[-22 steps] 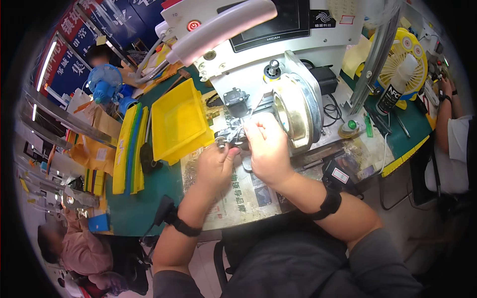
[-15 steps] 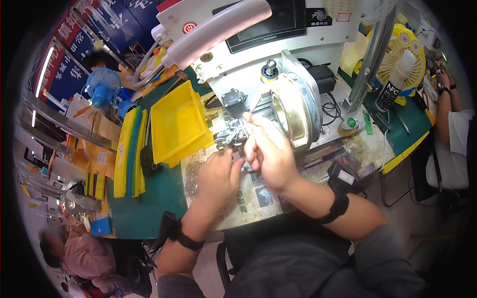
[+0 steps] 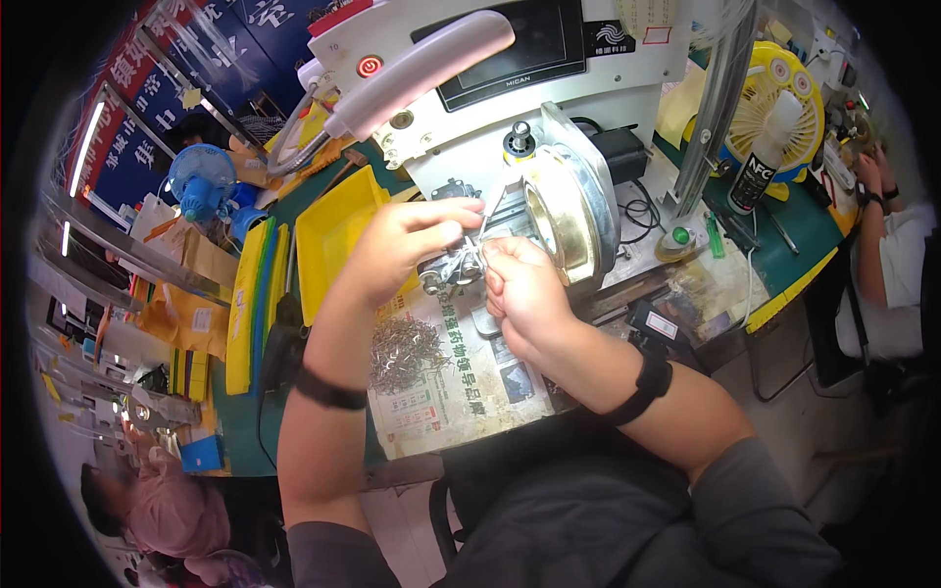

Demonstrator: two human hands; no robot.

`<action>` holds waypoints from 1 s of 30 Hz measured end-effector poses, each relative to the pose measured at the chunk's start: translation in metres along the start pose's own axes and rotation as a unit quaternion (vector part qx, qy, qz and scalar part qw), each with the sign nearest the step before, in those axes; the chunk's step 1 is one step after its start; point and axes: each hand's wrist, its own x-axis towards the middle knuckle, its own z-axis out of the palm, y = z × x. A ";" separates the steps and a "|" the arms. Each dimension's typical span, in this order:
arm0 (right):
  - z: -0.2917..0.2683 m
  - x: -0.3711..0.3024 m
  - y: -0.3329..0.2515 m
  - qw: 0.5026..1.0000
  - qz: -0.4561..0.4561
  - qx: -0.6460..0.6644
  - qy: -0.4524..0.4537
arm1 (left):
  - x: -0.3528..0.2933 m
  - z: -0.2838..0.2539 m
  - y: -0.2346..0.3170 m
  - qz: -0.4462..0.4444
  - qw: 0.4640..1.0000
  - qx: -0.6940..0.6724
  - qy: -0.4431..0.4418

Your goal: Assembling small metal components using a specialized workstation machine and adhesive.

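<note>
A small metal clamp fixture [image 3: 449, 271] stands in front of a round gold-coloured wheel [image 3: 551, 220] on a bench machine. My left hand [image 3: 397, 245] reaches over the fixture from the left, its fingertips drawn together by a thin silvery piece [image 3: 483, 223]; what they grip is too small to name. My right hand [image 3: 529, 294] is closed at the fixture's right side, thumb and forefinger pinched; whatever lies between them is hidden. Below my left hand, a heap of small wire-like metal parts [image 3: 407, 353] lies on printed paper [image 3: 451, 392].
A yellow plastic tray [image 3: 328, 225] stands left of the fixture, partly behind my left forearm. A pink-white lamp [image 3: 421, 73] hangs above. At right are a spray can [image 3: 760, 167], a yellow fan [image 3: 779, 108] and a metal post [image 3: 711, 127]. Other people sit on both sides.
My left hand has risen from below the fixture to above it, uncovering the heap of metal parts. My right hand has dropped slightly and stays closed. The view has shifted a little.
</note>
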 end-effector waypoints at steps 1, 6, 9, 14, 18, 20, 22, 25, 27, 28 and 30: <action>0.008 0.001 0.001 1.000 0.009 -0.020 -0.002 | 0.006 -0.003 -0.011 -0.041 0.991 -0.087 -0.093; 0.011 -0.003 0.001 0.998 -0.006 -0.052 0.016 | 0.003 0.003 -0.009 -0.010 0.977 -0.147 -0.155; -0.014 -0.025 -0.007 0.996 0.004 -0.085 -0.020 | -0.032 0.017 0.029 0.150 0.965 0.212 0.044; 0.001 -0.049 -0.019 0.994 -0.019 -0.020 -0.103 | -0.073 0.065 0.030 0.281 0.889 0.347 0.101; -0.023 -0.050 -0.009 0.987 -0.039 -0.069 -0.136 | -0.084 0.073 0.025 0.317 0.888 0.324 0.080; -0.049 -0.088 0.000 0.958 -0.090 -0.219 -0.164 | -0.126 0.089 0.024 0.244 0.899 0.360 -0.042; -0.075 -0.125 0.018 0.946 -0.089 -0.248 -0.188 | -0.159 0.105 0.024 0.287 0.916 0.268 -0.076; -0.077 -0.121 0.011 0.934 -0.091 -0.261 -0.227 | -0.161 0.111 0.027 0.326 0.904 0.274 -0.041; -0.042 -0.095 -0.008 0.962 -0.027 -0.199 -0.188 | -0.157 0.114 0.024 0.335 0.901 0.271 -0.053; -0.031 -0.080 -0.012 0.964 -0.034 -0.195 -0.175 | -0.154 0.114 0.020 0.339 0.898 0.274 -0.064; -0.014 -0.056 -0.015 0.967 -0.045 -0.191 -0.162 | -0.145 0.099 0.010 0.280 0.909 0.306 -0.041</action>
